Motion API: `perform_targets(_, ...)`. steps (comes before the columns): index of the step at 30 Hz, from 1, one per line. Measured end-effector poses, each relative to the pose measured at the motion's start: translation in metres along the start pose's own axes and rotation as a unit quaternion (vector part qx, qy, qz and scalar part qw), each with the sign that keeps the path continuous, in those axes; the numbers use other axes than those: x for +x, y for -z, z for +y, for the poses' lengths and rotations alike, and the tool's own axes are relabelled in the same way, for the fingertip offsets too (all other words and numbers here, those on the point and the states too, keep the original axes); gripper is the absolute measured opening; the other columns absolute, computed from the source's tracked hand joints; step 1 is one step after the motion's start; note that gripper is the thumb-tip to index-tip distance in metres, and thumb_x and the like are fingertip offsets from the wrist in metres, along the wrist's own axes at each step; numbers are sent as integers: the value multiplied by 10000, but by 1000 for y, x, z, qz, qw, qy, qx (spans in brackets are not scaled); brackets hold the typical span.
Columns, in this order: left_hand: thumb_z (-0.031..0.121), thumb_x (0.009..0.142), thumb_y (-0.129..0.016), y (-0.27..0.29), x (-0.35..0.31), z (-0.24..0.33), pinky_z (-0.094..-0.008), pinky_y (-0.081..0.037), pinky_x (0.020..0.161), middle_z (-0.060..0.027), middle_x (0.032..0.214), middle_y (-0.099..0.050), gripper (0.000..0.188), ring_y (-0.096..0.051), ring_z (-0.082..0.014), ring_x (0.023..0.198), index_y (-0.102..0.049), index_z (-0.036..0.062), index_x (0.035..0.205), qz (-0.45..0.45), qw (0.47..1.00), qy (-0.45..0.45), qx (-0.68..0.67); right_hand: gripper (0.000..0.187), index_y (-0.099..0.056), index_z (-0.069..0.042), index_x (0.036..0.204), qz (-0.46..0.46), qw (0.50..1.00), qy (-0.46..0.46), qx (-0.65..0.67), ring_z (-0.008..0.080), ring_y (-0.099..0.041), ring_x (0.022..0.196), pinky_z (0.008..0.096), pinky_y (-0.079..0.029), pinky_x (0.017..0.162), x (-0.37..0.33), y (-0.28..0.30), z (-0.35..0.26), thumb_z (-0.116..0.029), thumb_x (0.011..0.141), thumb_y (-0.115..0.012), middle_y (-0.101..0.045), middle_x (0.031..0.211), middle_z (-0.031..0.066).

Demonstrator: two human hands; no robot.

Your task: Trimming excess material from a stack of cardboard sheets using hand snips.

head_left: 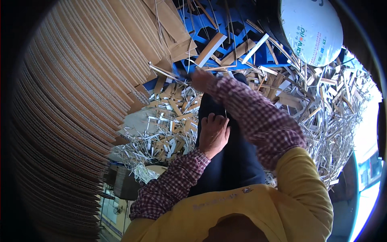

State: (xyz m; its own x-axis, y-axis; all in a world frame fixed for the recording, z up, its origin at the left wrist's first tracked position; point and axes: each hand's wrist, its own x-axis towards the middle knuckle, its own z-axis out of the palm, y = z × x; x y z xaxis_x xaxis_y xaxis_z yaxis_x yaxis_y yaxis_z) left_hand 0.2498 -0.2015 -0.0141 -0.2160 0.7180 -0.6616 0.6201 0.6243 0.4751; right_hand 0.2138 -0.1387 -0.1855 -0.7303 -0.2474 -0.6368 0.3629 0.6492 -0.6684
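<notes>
My left hand (214, 135) lies on my dark trouser leg (238, 165), fingers stretched out and slightly bent, holding nothing that I can see. Farther up, my right hand (202, 80) reaches to the edge of a tall stack of corrugated cardboard sheets (100, 60). Its fingers look closed round something dark, which motion blur keeps me from naming. A narrow pale strip (163, 71) sticks out leftward beside that hand, by the stack's edge. Whether the hand grips the strip I cannot tell. Checked sleeves cover both forearms.
The cardboard stack fills the left side. Heaps of shredded strips and cardboard offcuts (322, 109) cover the ground ahead and to the right. Behind lies a blue slotted plastic pallet (201, 24) with scraps on it. A large drum with a white round end (312, 28) is at the upper right.
</notes>
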Motion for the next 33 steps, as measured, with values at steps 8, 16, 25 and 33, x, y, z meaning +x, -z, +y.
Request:
perform_targets(8,173,675,-580,-8,24,37,-357,-337,719,-41,842,-505,250,-441,-232,868,-511,81,897,-3,999,-40,-36,189,-579,-83,838,190,981,-15,-32,266,-528,812,483,-384,635,-8,-19,140,-194,698,-516,-521,810,118)
perform_targets(16,169,674,-596,-16,17,23,-359,-334,742,-43,850,-499,275,-438,-235,883,-501,88,919,14,998,-2,-66,179,-560,-38,812,-22,990,-127,-55,244,-548,741,397,-433,575,-31,-119,58,-150,683,-507,-538,783,102)
perform_targets(25,243,718,-556,-21,6,14,-368,-330,743,-44,802,-505,230,-439,-227,870,-509,92,885,15,998,18,-54,208,-579,-34,833,86,990,-109,-18,280,-436,960,516,-370,658,35,26,38,-166,683,-521,-469,959,135)
perform_targets(33,90,678,-591,-19,1,-5,-369,-379,711,-103,845,-518,212,-486,-278,815,-516,44,871,108,957,54,-264,224,-583,-16,769,-135,985,73,72,301,-525,858,450,-426,690,-50,-49,17,-197,655,-517,-539,896,151)
